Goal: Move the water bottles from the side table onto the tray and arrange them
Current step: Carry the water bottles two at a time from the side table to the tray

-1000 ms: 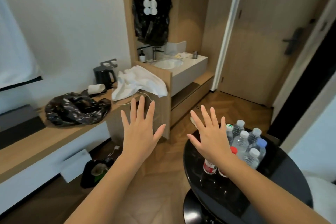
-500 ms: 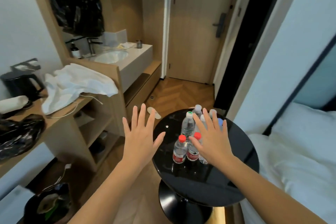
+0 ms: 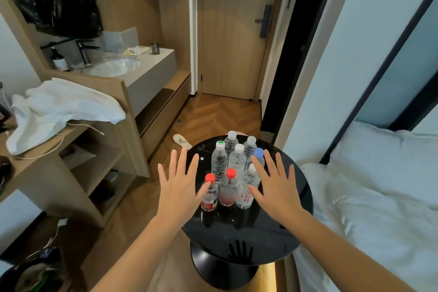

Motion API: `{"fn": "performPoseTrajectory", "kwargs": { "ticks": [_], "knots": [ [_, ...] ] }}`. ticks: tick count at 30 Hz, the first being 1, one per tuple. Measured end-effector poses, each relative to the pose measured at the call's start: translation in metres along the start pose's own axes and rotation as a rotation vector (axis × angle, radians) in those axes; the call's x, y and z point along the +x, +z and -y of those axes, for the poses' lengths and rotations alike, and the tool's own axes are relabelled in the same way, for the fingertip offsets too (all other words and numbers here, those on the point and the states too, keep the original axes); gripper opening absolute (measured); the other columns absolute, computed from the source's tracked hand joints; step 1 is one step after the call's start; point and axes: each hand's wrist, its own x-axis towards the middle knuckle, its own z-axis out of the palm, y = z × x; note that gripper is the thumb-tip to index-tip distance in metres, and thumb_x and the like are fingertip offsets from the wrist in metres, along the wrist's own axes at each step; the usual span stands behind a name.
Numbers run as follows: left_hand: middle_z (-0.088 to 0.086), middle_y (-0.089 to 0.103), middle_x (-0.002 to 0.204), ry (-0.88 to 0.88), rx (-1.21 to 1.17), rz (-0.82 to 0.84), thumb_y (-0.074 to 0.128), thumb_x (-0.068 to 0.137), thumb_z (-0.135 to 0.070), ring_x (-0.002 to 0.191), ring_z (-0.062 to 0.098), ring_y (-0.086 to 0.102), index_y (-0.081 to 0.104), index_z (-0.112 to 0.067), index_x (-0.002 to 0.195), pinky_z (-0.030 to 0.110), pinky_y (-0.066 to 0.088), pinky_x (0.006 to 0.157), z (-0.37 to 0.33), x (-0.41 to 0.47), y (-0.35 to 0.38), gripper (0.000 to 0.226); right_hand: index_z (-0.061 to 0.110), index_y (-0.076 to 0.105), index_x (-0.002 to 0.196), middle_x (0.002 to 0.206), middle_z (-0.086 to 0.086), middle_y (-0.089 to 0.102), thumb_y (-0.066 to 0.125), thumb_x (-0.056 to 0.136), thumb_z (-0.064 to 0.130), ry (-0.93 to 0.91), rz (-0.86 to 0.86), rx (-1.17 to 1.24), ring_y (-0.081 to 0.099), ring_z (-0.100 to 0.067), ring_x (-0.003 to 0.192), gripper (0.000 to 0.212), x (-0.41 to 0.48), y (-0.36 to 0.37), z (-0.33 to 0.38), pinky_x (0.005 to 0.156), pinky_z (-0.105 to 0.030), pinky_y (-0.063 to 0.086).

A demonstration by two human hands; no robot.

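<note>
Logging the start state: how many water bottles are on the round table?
8 bottles clustered on the table: three front, five behind. The right hand may hide more.

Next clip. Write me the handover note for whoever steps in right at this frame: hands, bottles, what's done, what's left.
Left hand: open, fingers spread, no grip on anything, beside the red-capped bottles.
Right hand: open, spread over the cluster's right side, holding nothing.
Water bottles: eight, upright, clustered on the round black side table.
Done: none lifted yet.
Left: carry all eight to the tray, which is not in view, and arrange them.
</note>
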Motion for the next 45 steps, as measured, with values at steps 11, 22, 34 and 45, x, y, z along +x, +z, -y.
{"fn": "performPoseTrajectory", "kwargs": {
  "ticks": [11,22,34,45],
  "knots": [
    [0.008,0.018,0.16,-0.068,-0.004,0.016,0.04,0.09,-0.065,0.149,0.03,0.007,0.03,-0.025,0.151,0.058,0.008,0.113,-0.035,0.025,0.02,0.073,0.035,-0.002,0.156,0.165,-0.003,-0.009,0.03,0.096,0.064,-0.057,0.048,0.006,-0.01,-0.031,0.151,0.073,0.034,0.015,-0.036,0.118,-0.056,-0.002],
    [0.01,0.016,0.161,0.012,0.01,0.095,0.042,0.092,-0.059,0.149,0.032,0.007,0.026,-0.022,0.152,0.061,0.014,0.113,-0.059,0.071,0.037,0.072,0.034,-0.006,0.155,0.165,-0.004,-0.006,0.032,0.1,0.054,-0.058,0.123,0.046,-0.006,-0.032,0.151,0.07,0.07,0.017,-0.046,0.12,-0.057,0.007],
    [0.005,0.028,0.156,0.214,0.038,0.249,0.037,0.097,-0.05,0.148,0.028,0.012,0.023,-0.022,0.151,0.06,0.007,0.113,-0.066,0.193,0.076,0.063,0.033,0.027,0.151,0.143,-0.003,0.046,0.038,0.102,0.037,-0.051,0.227,0.013,0.049,-0.028,0.125,0.051,0.171,0.032,-0.049,0.094,-0.041,0.043],
    [0.0,0.065,0.096,0.268,0.015,0.454,0.044,0.097,-0.042,0.097,0.023,0.064,0.049,-0.019,0.113,0.062,0.009,0.113,-0.068,0.248,0.109,0.03,0.02,0.043,0.126,0.103,-0.005,0.062,0.042,0.099,0.034,0.03,0.365,0.1,0.054,-0.022,0.078,0.03,0.215,0.056,-0.051,0.064,-0.033,0.043]
  ]
}}
